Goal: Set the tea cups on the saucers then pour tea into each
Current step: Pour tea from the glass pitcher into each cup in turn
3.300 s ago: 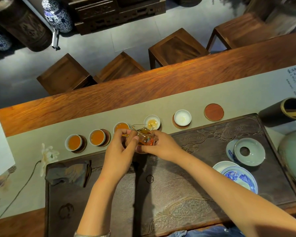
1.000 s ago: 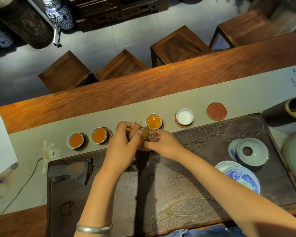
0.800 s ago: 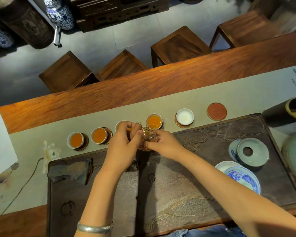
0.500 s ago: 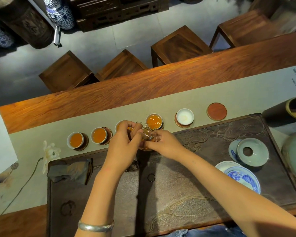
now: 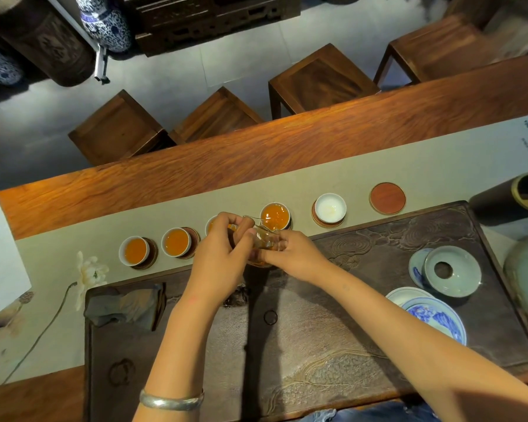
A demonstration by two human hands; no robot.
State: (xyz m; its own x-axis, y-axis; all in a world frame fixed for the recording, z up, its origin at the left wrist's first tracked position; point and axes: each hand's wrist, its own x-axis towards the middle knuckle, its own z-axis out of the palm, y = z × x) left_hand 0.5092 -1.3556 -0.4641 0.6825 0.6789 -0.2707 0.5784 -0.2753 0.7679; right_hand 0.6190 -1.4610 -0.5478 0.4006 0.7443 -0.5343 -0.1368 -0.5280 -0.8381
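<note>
A small glass pitcher (image 5: 264, 242) is held between both hands above the near edge of a row of tea cups. The right hand (image 5: 296, 257) is closed around its body; the left hand (image 5: 223, 254) is pinched at its left side, probably to steady the tilt. The spout is turned toward the fourth cup (image 5: 275, 216), already full of amber tea. Two filled cups (image 5: 134, 250) (image 5: 176, 242) sit farther left on saucers, a third is hidden behind the left hand. To the right, an empty white cup (image 5: 330, 207) waits, then a bare red saucer (image 5: 387, 198). The row is laid on a pale cloth runner (image 5: 317, 175) beside a dark carved tea tray (image 5: 317, 345). Beyond the long wooden table (image 5: 256, 147), wooden stools (image 5: 320, 80) are seen on a grey floor.
</note>
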